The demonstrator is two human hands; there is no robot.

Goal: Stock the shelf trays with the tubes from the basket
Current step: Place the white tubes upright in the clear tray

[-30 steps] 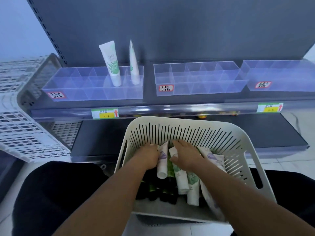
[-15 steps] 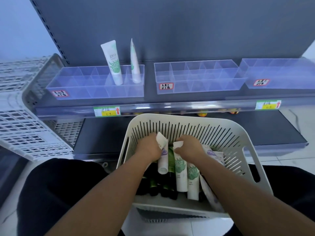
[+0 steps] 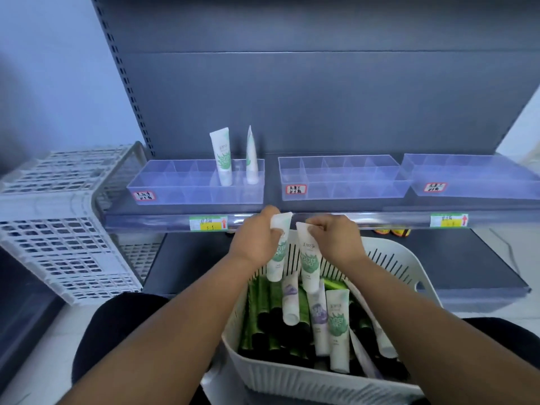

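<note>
White plastic tube with green leaf print (image 3: 278,252); a second, same colours (image 3: 309,258).
Two white tubes with green leaf print (image 3: 223,159) in the clear bluish plastic tray (image 3: 163,194).
White slatted plastic basket (image 3: 292,378): dark green tubes with black caps (image 3: 263,311), white tubes with purple print (image 3: 318,311).
Yellow-and-green shelf label with red arrow (image 3: 208,223).
Dark grey metal shelf panel (image 3: 321,97).

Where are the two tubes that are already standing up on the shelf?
In the head view, both white tubes with green leaves stand in the right end of the left clear tray, up and left of the hands.
</note>
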